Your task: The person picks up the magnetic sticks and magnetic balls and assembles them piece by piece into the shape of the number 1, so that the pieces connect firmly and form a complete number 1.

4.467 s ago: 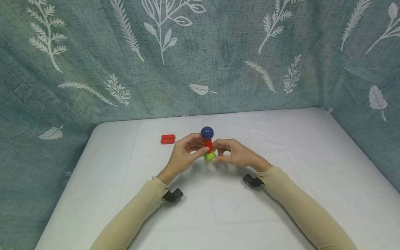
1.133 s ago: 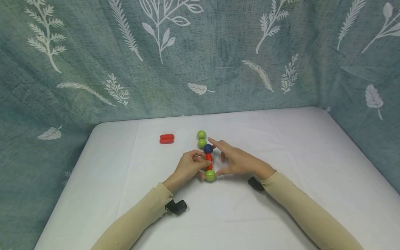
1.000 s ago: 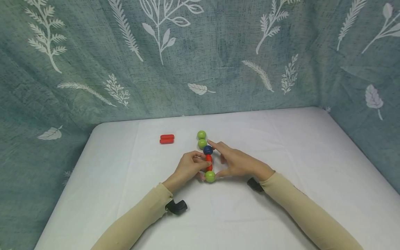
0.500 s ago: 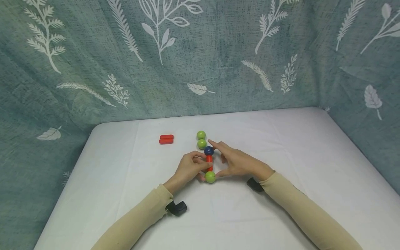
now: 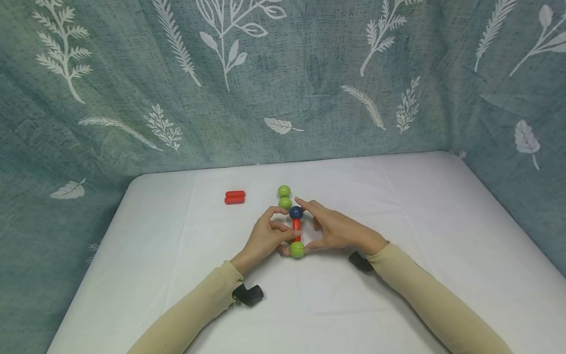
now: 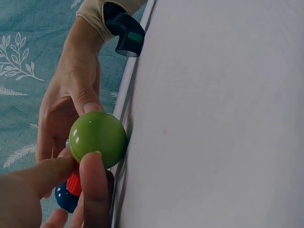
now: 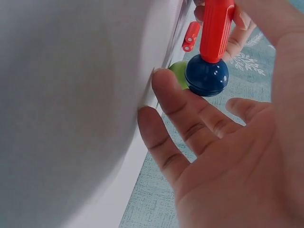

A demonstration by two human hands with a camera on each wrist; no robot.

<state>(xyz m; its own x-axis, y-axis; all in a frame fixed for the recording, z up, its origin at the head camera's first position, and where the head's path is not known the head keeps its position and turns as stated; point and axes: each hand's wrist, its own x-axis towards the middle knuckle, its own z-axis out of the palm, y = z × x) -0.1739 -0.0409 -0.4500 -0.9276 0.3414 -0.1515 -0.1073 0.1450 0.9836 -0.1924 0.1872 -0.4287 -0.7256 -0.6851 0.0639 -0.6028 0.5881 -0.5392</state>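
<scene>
My left hand (image 5: pixel 265 238) pinches a red ribbed rod (image 5: pixel 297 229) between thumb and finger. A dark blue ball (image 5: pixel 296 212) sits on the rod's far end, a green ball (image 5: pixel 297 250) on its near end. In the left wrist view the green ball (image 6: pixel 97 137) fills the front, with fingers around it. My right hand (image 5: pixel 338 228) spans the piece from the right. Its thumb is against the green ball and a fingertip is at the blue one. The right wrist view shows its fingers spread loosely below the blue ball (image 7: pixel 206 78).
Two green balls (image 5: pixel 284 196) lie just beyond the blue ball. Farther left, two red rods (image 5: pixel 235 197) lie side by side on the white-covered table (image 5: pixel 376 305). Black wrist mounts (image 5: pixel 248 295) hang under both sleeves. A leaf-patterned curtain (image 5: pixel 283 73) stands behind the table.
Since the earliest frame, the rod with its two balls has come nearer to me, uncovering the loose green balls. Lately my left index finger has arched up towards the blue ball.
</scene>
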